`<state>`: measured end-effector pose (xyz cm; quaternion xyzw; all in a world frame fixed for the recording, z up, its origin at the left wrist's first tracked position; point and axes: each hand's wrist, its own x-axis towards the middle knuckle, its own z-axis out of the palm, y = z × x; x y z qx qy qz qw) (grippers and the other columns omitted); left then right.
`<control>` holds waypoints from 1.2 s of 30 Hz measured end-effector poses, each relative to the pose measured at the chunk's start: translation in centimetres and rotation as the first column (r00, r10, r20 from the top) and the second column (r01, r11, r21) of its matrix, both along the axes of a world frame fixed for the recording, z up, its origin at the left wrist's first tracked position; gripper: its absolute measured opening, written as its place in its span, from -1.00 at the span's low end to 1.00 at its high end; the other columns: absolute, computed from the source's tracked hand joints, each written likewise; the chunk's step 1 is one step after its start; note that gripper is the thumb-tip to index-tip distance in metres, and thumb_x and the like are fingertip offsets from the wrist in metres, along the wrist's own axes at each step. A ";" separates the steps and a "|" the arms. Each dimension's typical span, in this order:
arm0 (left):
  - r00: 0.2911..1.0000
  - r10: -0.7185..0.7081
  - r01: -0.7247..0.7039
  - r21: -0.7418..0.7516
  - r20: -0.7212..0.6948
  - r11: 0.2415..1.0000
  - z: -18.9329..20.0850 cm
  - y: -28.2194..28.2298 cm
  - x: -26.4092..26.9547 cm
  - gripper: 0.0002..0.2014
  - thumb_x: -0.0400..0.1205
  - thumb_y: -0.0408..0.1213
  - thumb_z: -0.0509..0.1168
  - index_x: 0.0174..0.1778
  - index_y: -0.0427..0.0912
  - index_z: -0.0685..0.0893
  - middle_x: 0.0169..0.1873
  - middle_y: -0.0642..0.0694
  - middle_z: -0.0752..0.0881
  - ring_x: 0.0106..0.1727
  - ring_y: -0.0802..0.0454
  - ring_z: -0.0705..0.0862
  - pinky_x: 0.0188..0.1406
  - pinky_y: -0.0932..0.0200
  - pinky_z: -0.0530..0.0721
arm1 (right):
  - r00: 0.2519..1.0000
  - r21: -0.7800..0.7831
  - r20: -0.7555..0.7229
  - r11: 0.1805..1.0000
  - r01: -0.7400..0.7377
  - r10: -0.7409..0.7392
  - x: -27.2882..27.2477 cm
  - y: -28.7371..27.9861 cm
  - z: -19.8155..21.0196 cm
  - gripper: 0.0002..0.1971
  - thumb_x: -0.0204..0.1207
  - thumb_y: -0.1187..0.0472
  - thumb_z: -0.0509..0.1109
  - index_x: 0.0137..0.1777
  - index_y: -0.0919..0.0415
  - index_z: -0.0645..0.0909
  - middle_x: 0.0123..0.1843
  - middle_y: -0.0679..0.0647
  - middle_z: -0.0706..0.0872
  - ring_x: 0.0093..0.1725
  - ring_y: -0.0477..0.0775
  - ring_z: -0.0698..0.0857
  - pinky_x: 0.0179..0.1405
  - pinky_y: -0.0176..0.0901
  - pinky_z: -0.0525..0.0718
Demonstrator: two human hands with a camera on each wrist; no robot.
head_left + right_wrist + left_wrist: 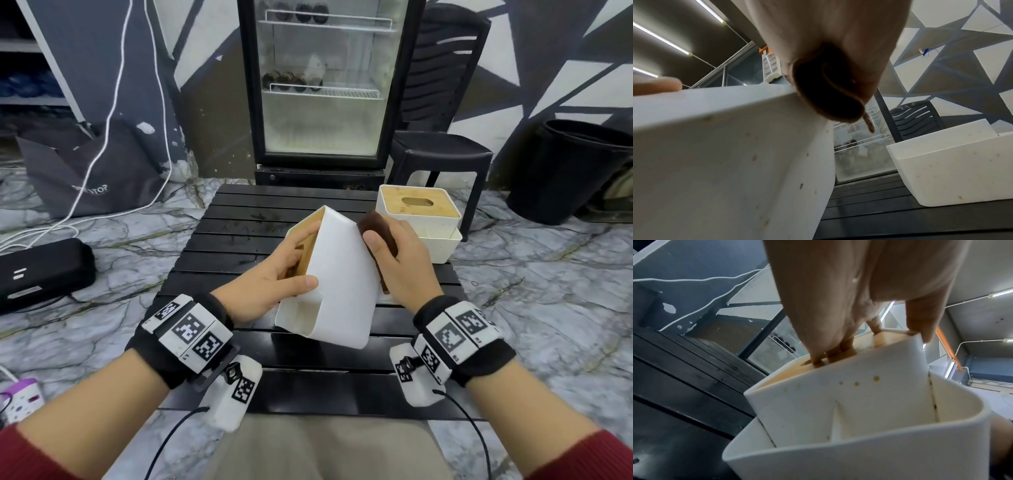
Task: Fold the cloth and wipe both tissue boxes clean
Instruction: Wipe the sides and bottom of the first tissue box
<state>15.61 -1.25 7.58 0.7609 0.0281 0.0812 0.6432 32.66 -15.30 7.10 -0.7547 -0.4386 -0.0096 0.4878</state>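
Observation:
A white tissue box (339,274) with a wooden lid is tipped on its side above the black slatted table (239,233). My left hand (274,274) grips it, fingers in the lid's slot and thumb on the white wall; the same box (849,402) and hand (838,305) fill the left wrist view. My right hand (397,260) holds a folded brown cloth (376,233) pressed against the box's right side. In the right wrist view the cloth (828,97) sits against the box wall (725,154), which has small yellowish specks. A second white tissue box (419,219) stands upright at the table's far right; its speckled wall (951,170) shows too.
A glass-door fridge (325,85) stands behind the table, with a black plastic chair (442,144) and a black bin (579,168) to its right. On the marble floor at left lie a dark bag (92,171), white cables and a black case (41,270).

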 end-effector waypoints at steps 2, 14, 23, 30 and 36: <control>1.000 0.025 -0.025 0.006 -0.001 1.000 0.1 -0.1 -0.2 -0.26 0.51 -0.38 0.30 0.45 0.43 0.21 0.25 0.04 0.62 0.25 0.18 0.61 0.15 0.25 0.59 | 0.999 0.034 -0.037 0.999 -0.036 0.038 0.1 -0.7 -0.1 -0.69 0.55 0.05 0.31 0.28 -0.01 0.52 0.00 -0.28 0.54 -0.01 -0.42 0.52 -0.07 -0.55 0.38; 0.990 0.137 -0.139 -0.050 -0.036 0.989 -0.5 0.1 0.1 -0.08 0.50 -0.33 0.35 0.65 0.19 -0.06 0.38 0.32 0.48 0.36 0.28 0.56 0.17 0.29 0.59 | 0.975 0.052 0.082 0.976 -0.212 0.207 -2.5 -2.6 -1.7 -0.62 0.44 0.24 0.46 0.27 0.06 0.59 0.17 0.01 0.59 0.20 -0.13 0.55 0.30 -0.41 0.42; 0.978 0.207 -0.208 -0.126 -0.019 0.970 -0.3 -0.6 -0.1 -0.46 0.69 -0.19 0.07 0.63 0.10 0.16 0.44 0.15 0.51 0.27 0.29 0.63 -0.04 0.45 0.61 | 0.964 -0.016 0.085 0.967 -0.253 0.254 -4.1 -2.7 -2.7 -0.63 0.46 0.18 0.44 0.28 0.02 0.59 0.17 -0.15 0.52 0.21 -0.24 0.48 0.29 -0.53 0.34; 0.962 0.266 -0.270 -0.076 -0.059 0.960 -0.6 0.1 0.0 -0.55 0.68 -0.25 0.17 0.44 0.30 0.39 0.25 0.26 0.67 0.16 0.30 0.69 -0.09 0.46 0.63 | 0.955 -0.082 0.150 0.966 -0.245 0.255 -4.9 -3.3 -2.9 -0.64 0.52 0.07 0.33 0.33 0.04 0.56 0.21 -0.07 0.52 0.25 -0.07 0.50 0.31 -0.37 0.37; 0.971 0.214 -0.216 -0.012 -0.103 0.976 -0.1 0.4 0.1 -0.56 0.63 -0.24 0.25 0.34 0.38 0.47 0.25 0.29 0.67 0.20 0.25 0.68 -0.02 0.45 0.61 | 0.965 -0.095 0.165 0.977 -0.189 0.203 -4.3 -3.5 -3.2 -0.64 0.52 0.04 0.28 0.31 0.01 0.58 0.21 -0.10 0.52 0.27 -0.06 0.50 0.29 -0.35 0.39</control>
